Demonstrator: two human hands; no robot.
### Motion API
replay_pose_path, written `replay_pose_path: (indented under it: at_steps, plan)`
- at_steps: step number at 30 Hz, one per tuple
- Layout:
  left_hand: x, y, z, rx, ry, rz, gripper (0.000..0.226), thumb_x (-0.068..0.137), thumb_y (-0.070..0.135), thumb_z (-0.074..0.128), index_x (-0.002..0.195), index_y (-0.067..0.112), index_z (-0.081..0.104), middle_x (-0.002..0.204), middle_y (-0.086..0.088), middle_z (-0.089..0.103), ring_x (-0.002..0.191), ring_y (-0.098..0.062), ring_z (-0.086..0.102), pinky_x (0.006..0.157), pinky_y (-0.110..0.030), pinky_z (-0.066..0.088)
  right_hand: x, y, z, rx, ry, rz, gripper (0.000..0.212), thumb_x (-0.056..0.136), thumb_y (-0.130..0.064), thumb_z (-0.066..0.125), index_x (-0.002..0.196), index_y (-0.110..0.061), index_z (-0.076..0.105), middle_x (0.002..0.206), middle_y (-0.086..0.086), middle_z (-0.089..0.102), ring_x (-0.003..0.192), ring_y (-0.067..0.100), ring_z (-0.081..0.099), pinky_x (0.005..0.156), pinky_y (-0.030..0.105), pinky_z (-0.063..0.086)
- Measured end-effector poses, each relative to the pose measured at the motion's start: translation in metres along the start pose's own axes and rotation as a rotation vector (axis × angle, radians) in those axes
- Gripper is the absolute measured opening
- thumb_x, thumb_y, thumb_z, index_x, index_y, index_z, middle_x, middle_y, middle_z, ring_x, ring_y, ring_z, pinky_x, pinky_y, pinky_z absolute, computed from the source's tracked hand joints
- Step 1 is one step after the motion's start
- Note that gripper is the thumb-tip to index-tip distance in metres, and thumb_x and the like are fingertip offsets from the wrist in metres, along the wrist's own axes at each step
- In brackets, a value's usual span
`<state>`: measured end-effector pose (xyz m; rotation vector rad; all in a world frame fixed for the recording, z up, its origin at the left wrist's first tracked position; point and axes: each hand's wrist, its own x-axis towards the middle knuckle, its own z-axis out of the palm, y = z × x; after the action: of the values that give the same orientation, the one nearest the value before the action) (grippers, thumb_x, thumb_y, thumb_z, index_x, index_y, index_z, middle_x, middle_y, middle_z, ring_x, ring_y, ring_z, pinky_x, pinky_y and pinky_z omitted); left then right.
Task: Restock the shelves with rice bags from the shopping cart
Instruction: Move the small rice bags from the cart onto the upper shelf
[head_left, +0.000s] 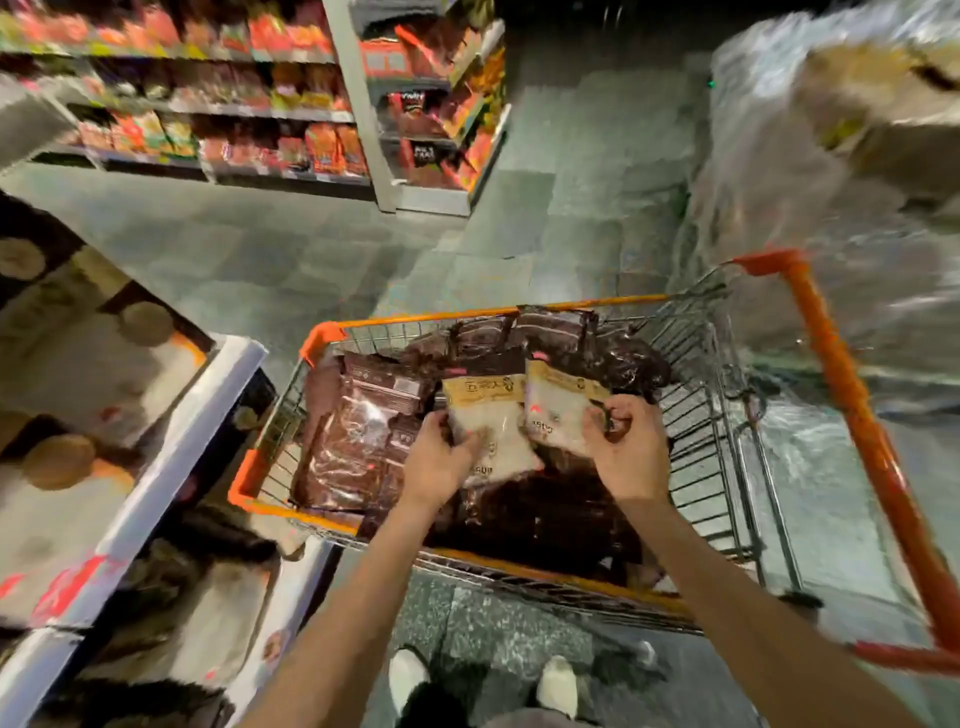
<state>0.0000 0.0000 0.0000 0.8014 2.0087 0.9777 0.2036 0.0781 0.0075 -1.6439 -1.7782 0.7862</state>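
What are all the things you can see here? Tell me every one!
shopping cart: one, wire with orange rim and handle, middle of the aisle
left white rice bag: one, white with tan top, on top of the cart's load
right white rice bag: one, same colours, right beside it
dark bags: several, brown, filling the cart
near shelf: one, white edge, left of the cart
far shelves: red and orange packets, across the aisle
wrapped stack: one, clear plastic, far right
floor: grey tiles
shoes: two, white, bottom edge
left hand: grips the left white rice bag
right hand: grips the right white rice bag
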Motion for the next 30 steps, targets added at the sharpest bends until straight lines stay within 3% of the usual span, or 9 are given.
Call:
replay_pose_path:
  at_steps: [4, 6, 8, 12, 14, 17, 23, 27, 30]
  plan:
    - [0.012, 0.006, -0.010, 0.118, -0.143, 0.039, 0.040, 0.083, 0.034, 0.077, 0.111, 0.013, 0.059, 0.102, 0.003, 0.066, 0.097, -0.016, 0.063, 0.080, -0.026, 0.045, 0.015, 0.010, 0.010, -0.029, -0.215, 0.251, 0.079, 0.076, -0.068, 0.064, 0.130, -0.012, 0.053, 0.132, 0.016, 0.053, 0.120, 0.031, 0.053, 0.098, 0.040, 0.044]
    - [0.021, 0.005, -0.014, 0.092, -0.239, 0.065, 0.035, 0.078, 0.033, 0.081, 0.102, 0.016, 0.063, 0.105, -0.001, 0.072, 0.096, -0.014, 0.068, 0.087, -0.032, 0.053, 0.021, 0.003, 0.011, -0.007, -0.253, 0.352, 0.085, 0.080, -0.062, 0.066, 0.142, -0.008, 0.043, 0.144, 0.015, 0.044, 0.130, 0.032, 0.046, 0.102, 0.036, 0.038]
    - [0.029, 0.007, -0.020, 0.064, -0.328, 0.030, 0.018, 0.083, 0.019, 0.079, 0.093, 0.016, 0.065, 0.099, -0.006, 0.074, 0.082, -0.007, 0.071, 0.078, -0.027, 0.058, 0.026, -0.007, 0.009, -0.017, -0.294, 0.425, 0.083, 0.082, -0.053, 0.071, 0.142, -0.006, 0.041, 0.143, 0.013, 0.044, 0.128, 0.030, 0.047, 0.096, 0.032, 0.039]
    - [0.032, 0.016, -0.029, -0.055, -0.416, -0.100, 0.006, 0.093, 0.016, 0.067, 0.088, 0.013, 0.065, 0.081, -0.004, 0.068, 0.057, -0.006, 0.063, 0.050, -0.016, 0.051, 0.036, -0.012, 0.007, 0.274, -0.380, 0.523, 0.039, 0.070, -0.032, 0.087, 0.096, -0.015, 0.063, 0.114, 0.005, 0.067, 0.098, 0.018, 0.061, 0.084, 0.028, 0.048]
    - [0.029, 0.017, -0.034, -0.139, -0.418, -0.151, 0.012, 0.095, 0.024, 0.063, 0.097, 0.012, 0.065, 0.082, -0.004, 0.069, 0.054, -0.008, 0.061, 0.046, -0.018, 0.048, 0.036, -0.010, 0.010, 0.368, -0.379, 0.551, 0.041, 0.071, -0.024, 0.086, 0.103, -0.011, 0.065, 0.112, 0.007, 0.069, 0.099, 0.019, 0.065, 0.084, 0.030, 0.053]
    - [0.029, 0.012, -0.040, -0.257, -0.386, -0.212, 0.022, 0.097, 0.031, 0.060, 0.107, 0.012, 0.063, 0.085, -0.002, 0.069, 0.066, -0.013, 0.062, 0.054, -0.020, 0.046, 0.033, -0.014, 0.015, 0.448, -0.363, 0.525, 0.036, 0.085, -0.012, 0.073, 0.117, -0.004, 0.059, 0.115, 0.010, 0.066, 0.095, 0.020, 0.064, 0.071, 0.026, 0.052]
    - [0.020, 0.010, -0.062, -0.495, -0.326, -0.274, 0.024, 0.101, 0.029, 0.053, 0.118, 0.013, 0.059, 0.108, -0.013, 0.072, 0.093, -0.025, 0.067, 0.068, -0.031, 0.052, 0.022, -0.036, 0.009, 0.610, -0.394, 0.373, 0.025, 0.088, -0.007, 0.069, 0.111, -0.012, 0.060, 0.113, 0.010, 0.067, 0.101, 0.025, 0.066, 0.082, 0.035, 0.057]
    - [0.014, 0.016, -0.080, -0.584, -0.306, -0.241, 0.022, 0.104, 0.022, 0.046, 0.119, 0.009, 0.055, 0.102, -0.013, 0.073, 0.079, -0.023, 0.071, 0.053, -0.028, 0.057, 0.006, -0.067, 0.015, 0.796, -0.562, 0.279, 0.041, 0.087, -0.003, 0.068, 0.125, -0.011, 0.058, 0.118, 0.006, 0.069, 0.107, 0.024, 0.067, 0.080, 0.032, 0.057]
    - [0.009, 0.018, -0.089, -0.578, -0.336, -0.199, 0.042, 0.103, 0.045, 0.042, 0.121, 0.013, 0.062, 0.104, -0.011, 0.076, 0.090, -0.025, 0.074, 0.076, -0.037, 0.058, -0.005, -0.091, 0.031, 0.814, -0.635, 0.284, 0.038, 0.087, -0.003, 0.068, 0.122, -0.016, 0.061, 0.117, 0.003, 0.070, 0.105, 0.020, 0.068, 0.084, 0.034, 0.057]
